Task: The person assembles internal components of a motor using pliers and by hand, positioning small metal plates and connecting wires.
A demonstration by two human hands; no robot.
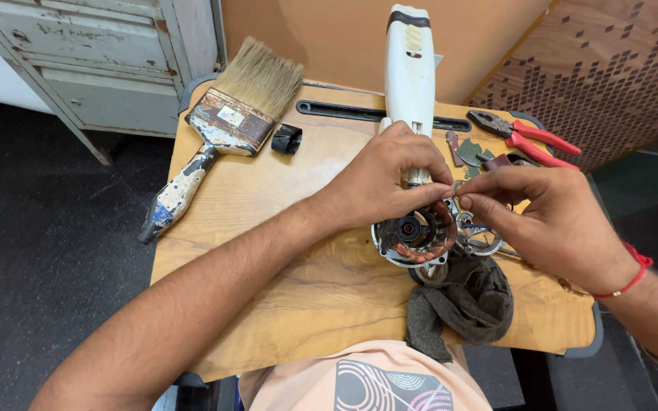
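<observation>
A white hand-held appliance (409, 72) lies on a small wooden table (283, 228), its open end with a copper-wound motor (413, 232) facing me. My left hand (386, 179) grips the appliance body just above the motor. My right hand (542, 209) pinches something small, too tiny to identify, at the motor's upper right edge. Fingertips of both hands meet there. A round metal part (481, 240) lies beside the motor under my right hand.
A wide paint-stained brush (222, 125) lies at the table's far left, with a small black cap (286, 139) beside it. Red-handled pliers (527, 135) and small loose parts sit at the far right. A dark grey rag (466, 301) lies near the front edge. A grey cabinet (100, 53) stands behind.
</observation>
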